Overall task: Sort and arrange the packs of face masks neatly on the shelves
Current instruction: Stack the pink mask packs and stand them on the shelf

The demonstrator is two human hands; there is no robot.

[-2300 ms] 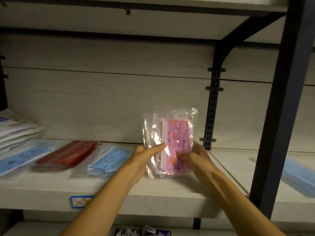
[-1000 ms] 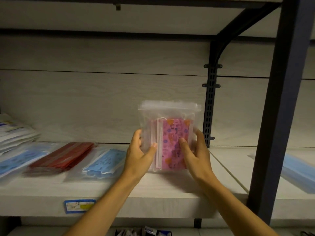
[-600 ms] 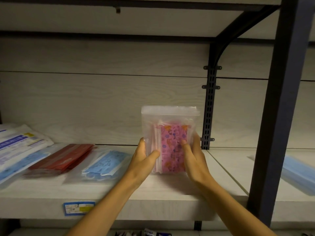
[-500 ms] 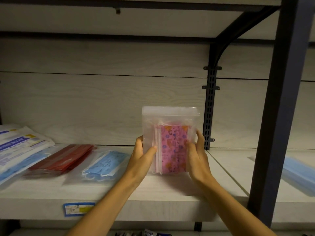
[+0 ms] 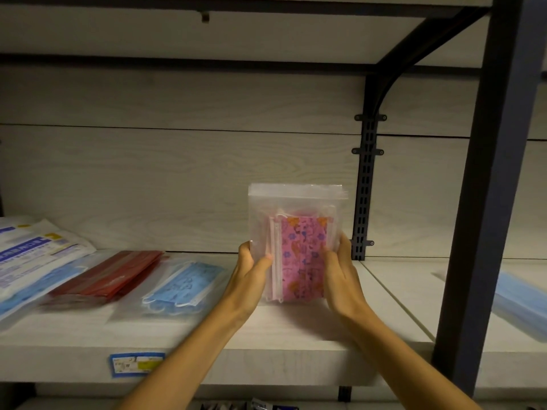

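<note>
White printed packs [image 5: 32, 255] at far left of shelf [image 5: 296, 344], over flat blue pack. Red mask pack [image 5: 109, 276] beside, then blue mask pack [image 5: 183, 284], both lying flat. Left hand [image 5: 251, 276] grips left edge of pink patterned mask pack [image 5: 299, 250], thumb on front, fingers curled behind. Pack upright, bottom on shelf. Right hand [image 5: 340, 276] clasps right edge, fingers wrapped round. Dark upright post [image 5: 485, 202]. Blue mask pack at far right [image 5: 518, 303] flat.

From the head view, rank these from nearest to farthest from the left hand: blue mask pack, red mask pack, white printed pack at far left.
From the left hand:
1. Blue mask pack, lying flat just to its left.
2. Red mask pack, next along, further left.
3. White printed pack, at the shelf's far left edge.
</note>
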